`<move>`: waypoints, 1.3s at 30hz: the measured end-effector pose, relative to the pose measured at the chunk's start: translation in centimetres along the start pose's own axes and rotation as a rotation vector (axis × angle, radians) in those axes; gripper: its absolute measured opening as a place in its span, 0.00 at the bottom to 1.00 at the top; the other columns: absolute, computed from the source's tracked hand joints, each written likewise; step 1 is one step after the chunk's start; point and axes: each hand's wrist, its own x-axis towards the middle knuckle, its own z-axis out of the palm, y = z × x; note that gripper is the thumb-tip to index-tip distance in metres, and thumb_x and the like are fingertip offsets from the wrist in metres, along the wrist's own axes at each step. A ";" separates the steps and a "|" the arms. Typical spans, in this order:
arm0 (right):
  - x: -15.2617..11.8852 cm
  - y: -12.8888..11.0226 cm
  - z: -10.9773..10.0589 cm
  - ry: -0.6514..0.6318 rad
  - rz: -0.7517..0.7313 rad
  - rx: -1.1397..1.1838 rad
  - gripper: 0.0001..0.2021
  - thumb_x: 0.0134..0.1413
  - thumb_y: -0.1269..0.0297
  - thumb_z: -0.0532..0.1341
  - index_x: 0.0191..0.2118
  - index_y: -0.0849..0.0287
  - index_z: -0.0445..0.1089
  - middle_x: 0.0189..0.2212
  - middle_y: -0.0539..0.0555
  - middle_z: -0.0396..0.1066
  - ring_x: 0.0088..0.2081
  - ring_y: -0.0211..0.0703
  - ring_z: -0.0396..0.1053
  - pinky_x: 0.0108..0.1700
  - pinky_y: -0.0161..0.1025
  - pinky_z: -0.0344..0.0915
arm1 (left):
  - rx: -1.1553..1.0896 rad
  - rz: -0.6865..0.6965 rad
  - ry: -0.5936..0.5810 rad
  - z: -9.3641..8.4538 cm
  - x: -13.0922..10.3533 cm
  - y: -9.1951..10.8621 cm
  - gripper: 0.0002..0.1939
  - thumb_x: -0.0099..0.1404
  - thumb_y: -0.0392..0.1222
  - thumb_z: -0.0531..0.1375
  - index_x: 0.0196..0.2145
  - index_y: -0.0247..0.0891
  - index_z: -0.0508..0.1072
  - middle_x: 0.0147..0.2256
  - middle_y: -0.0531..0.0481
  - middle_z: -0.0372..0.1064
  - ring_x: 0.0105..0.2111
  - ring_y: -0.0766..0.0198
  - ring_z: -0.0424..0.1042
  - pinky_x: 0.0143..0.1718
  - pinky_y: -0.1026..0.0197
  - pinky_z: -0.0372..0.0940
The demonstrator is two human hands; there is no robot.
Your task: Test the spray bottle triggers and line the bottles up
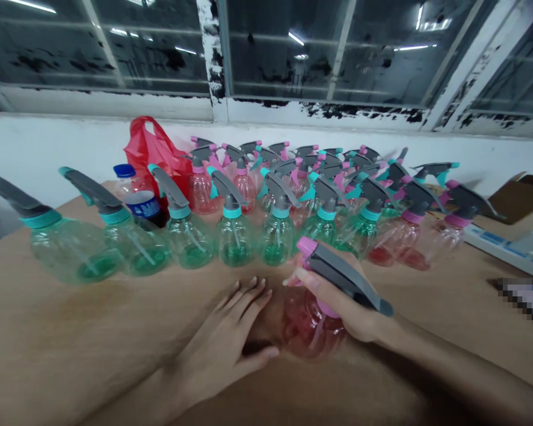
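Observation:
My right hand [353, 305] is wrapped round the neck of a pink spray bottle [313, 331], just right of the middle of the view. The bottle has a pink collar and nozzle and a grey trigger head. To its left, my left hand [231, 331] lies with fingers spread, palm toward the wooden table [151, 331], and holds nothing. Beyond my hands stands a front row of spray bottles, among them a green bottle [235, 239] with a teal collar and a pink bottle [402, 234] at the right.
More spray bottles crowd behind the front row. A red plastic bag [153, 151] and a blue-capped drink bottle [142, 201] stand at the back left. An open cardboard box [522, 198] and a white tray [506, 248] lie at the right. Windows rise behind.

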 end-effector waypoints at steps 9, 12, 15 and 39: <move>-0.2 -1.1 0.2 0.010 0.060 0.054 0.09 0.55 0.62 0.61 0.43 0.53 0.69 0.38 0.50 0.75 0.39 0.42 0.73 0.40 0.41 0.69 | 0.015 0.023 0.018 0.3 0.0 -0.3 0.35 0.63 0.56 0.56 0.61 0.35 0.56 0.60 0.40 0.58 0.61 0.48 0.55 0.61 0.42 0.50; -0.4 -0.8 0.3 0.016 0.049 0.060 0.09 0.55 0.63 0.60 0.44 0.53 0.69 0.41 0.50 0.75 0.39 0.41 0.73 0.41 0.41 0.70 | 0.030 0.032 0.052 0.7 -0.2 -0.6 0.34 0.64 0.57 0.55 0.61 0.36 0.57 0.59 0.41 0.60 0.59 0.47 0.58 0.60 0.42 0.52; -0.4 -0.6 0.3 0.012 0.039 0.064 0.10 0.56 0.62 0.60 0.44 0.52 0.69 0.42 0.50 0.75 0.40 0.42 0.73 0.42 0.40 0.70 | 0.046 0.045 0.063 0.8 -0.3 -0.8 0.33 0.65 0.57 0.54 0.62 0.39 0.56 0.60 0.42 0.59 0.59 0.48 0.57 0.60 0.43 0.51; -0.6 -0.6 0.1 0.016 0.064 0.030 0.11 0.56 0.61 0.60 0.45 0.52 0.69 0.38 0.49 0.74 0.33 0.38 0.72 0.35 0.37 0.68 | 0.091 0.039 0.013 0.7 -0.1 -0.6 0.33 0.66 0.58 0.52 0.62 0.37 0.56 0.61 0.43 0.57 0.60 0.50 0.55 0.61 0.45 0.49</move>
